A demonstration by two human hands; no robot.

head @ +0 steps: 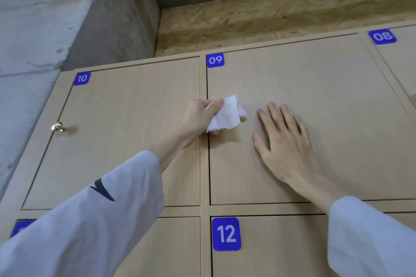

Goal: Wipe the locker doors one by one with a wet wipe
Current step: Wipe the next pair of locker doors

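A white wet wipe (227, 113) is crumpled in my left hand (200, 117), which grips it against the left edge of locker door 09 (337, 96). My right hand (283, 139) lies flat on the same light-wood door, fingers straight and spread, just right of the wipe. Door 09 carries a blue label (215, 60) at its upper left corner. Door 10 (126, 132) lies to the left, behind my left forearm.
Door 10 has a small brass knob (58, 127) near its left edge. Door 12 (270, 249) sits below 09, and door 08 (398, 63) is at the far right. A concrete wall (33, 29) rises on the left; chipboard panelling (270, 13) tops the lockers.
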